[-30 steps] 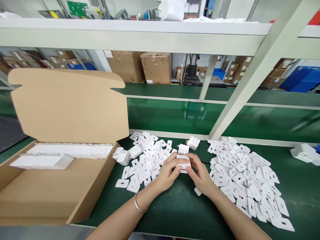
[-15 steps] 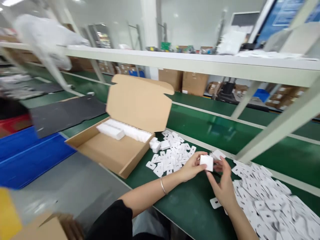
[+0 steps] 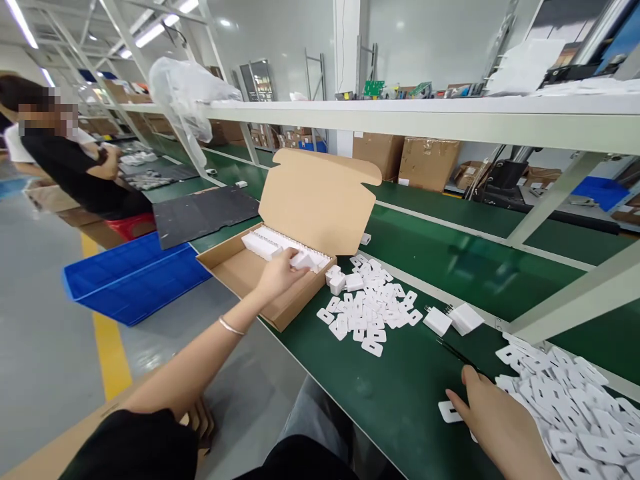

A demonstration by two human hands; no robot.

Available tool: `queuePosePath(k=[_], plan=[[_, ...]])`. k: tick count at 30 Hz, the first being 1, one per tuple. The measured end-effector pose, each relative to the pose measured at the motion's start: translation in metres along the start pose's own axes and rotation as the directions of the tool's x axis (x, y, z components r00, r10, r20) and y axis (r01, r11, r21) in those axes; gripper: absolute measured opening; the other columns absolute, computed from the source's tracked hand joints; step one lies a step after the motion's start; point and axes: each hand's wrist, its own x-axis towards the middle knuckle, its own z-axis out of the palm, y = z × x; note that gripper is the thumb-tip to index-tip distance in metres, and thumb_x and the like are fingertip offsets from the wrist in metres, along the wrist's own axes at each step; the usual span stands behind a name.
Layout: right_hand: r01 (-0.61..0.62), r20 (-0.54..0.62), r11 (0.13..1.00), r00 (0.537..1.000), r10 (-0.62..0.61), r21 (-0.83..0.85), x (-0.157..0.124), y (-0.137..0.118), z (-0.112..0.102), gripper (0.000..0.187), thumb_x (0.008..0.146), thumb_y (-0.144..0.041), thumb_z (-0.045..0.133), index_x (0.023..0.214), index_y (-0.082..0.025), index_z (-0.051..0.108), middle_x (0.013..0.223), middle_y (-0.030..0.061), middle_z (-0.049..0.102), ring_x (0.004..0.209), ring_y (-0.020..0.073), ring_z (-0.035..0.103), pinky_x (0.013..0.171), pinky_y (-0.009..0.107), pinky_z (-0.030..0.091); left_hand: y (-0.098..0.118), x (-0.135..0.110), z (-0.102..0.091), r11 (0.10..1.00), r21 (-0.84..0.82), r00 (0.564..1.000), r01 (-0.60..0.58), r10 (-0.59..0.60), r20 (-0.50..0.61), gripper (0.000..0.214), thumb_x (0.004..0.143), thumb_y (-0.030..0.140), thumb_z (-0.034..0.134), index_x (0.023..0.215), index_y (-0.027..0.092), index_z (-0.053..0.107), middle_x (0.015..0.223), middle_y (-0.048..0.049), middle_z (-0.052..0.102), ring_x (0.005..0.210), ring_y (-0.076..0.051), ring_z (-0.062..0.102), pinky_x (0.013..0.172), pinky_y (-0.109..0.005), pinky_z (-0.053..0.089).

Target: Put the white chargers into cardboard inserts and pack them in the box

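left hand (image 3: 280, 275) is now inside the open carton (image 3: 320, 200), thumb and fingers closed on a white adapter (image 3: 302, 260) near the right wall, just in front of the back row (image 3: 279, 237) and to the right of a shorter row (image 3: 262, 245). half a second ago both hands were together over the bench (image 3: 350, 377) around a white adapter; they have since parted, so the work seems to have shifted from handling the piece to the carton, though whether it rests on the carton floor cannot be told. right hand (image 3: 487, 403) is loosely open over the bench, nothing seen in its grasp, its thumb by a loose white card (image 3: 449, 412) and its fingers near a thin black tool (image 3: 457, 353), beside the larger card pile (image 3: 565, 400)
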Motion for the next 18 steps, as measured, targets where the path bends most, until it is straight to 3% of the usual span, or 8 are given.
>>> queuePosePath(k=[2,6,10,13,16,18], plan=[[-0.018,0.091,1.0,0.996,0.019,-0.01,-0.004,-0.002,-0.004,0.017,0.101,-0.026,0.055,0.086,-0.024,0.048,0.06,0.0012,0.059,0.051,0.0231,0.061,0.047,0.03,0.025,-0.025,0.017,-0.01,0.962,0.267,0.996,0.05,-0.066,0.052,0.047,0.093,0.044,0.065,0.131,0.018,0.054,0.125,-0.0155,0.069,0.112,-0.034,0.071,0.089,-0.04,0.058],[0.024,0.21,0.999,0.977,-0.031,0.04,-0.009,-0.007,-0.012,0.025,0.095,-0.024,0.064,0.08,-0.025,0.045,0.061,0.0005,0.06,0.057,0.0238,0.064,0.05,0.031,0.022,-0.049,0.041,-0.006,0.918,0.385,0.987,0.097,-0.14,0.085,0.044,0.091,0.036,0.065,0.129,0.015,0.057,0.13,-0.0214,0.064,0.115,-0.039,0.071,0.09,-0.043,0.058],[0.038,0.276,0.994,0.959,-0.064,0.1,-0.009,-0.015,-0.015,0.027,0.099,-0.029,0.061,0.079,-0.025,0.043,0.067,0.0009,0.062,0.058,0.0212,0.062,0.051,0.03,0.023,-0.053,0.058,0.007,0.884,0.436,0.98,0.168,-0.198,0.025,0.053,0.093,0.032,0.063,0.14,0.012,0.05,0.141,-0.027,0.054,0.118,-0.04,0.07,0.093,-0.045,0.058],[0.063,0.269,0.991,0.958,-0.094,0.121,-0.005,-0.022,-0.014,0.023,0.102,-0.032,0.055,0.084,-0.024,0.044,0.067,-0.0001,0.061,0.058,0.0203,0.06,0.051,0.029,0.023,-0.054,0.066,0.01,0.863,0.446,0.97,0.236,-0.239,-0.051,0.07,0.094,0.041,0.064,0.147,0.003,0.039,0.145,-0.0352,0.047,0.122,-0.044,0.067,0.095,-0.049,0.057],[0.096,0.232,0.983,0.964,-0.131,0.158,-0.001,-0.026,-0.012,0.008,0.103,-0.03,0.051,0.1,-0.022,0.051,0.065,-0.0019,0.058,0.056,0.0203,0.059,0.051,0.029,0.023,-0.052,0.066,0.007,0.859,0.444,0.966,0.255,-0.246,-0.079,0.08,0.093,0.052,0.063,0.147,-0.001,0.037,0.144,-0.0382,0.046,0.122,-0.047,0.065,0.095,-0.052,0.057],[0.13,0.202,0.968,0.964,-0.175,0.216,-0.001,-0.026,-0.01,0.019,0.102,-0.026,0.048,0.119,-0.019,0.053,0.063,-0.0033,0.056,0.055,0.0202,0.058,0.05,0.029,0.022,-0.046,0.06,0.003,0.865,0.444,0.972,0.235,-0.219,-0.089,0.078,0.092,0.054,0.064,0.144,0.0,0.039,0.143,-0.037,0.048,0.121,-0.047,0.065,0.094,-0.052,0.057]])
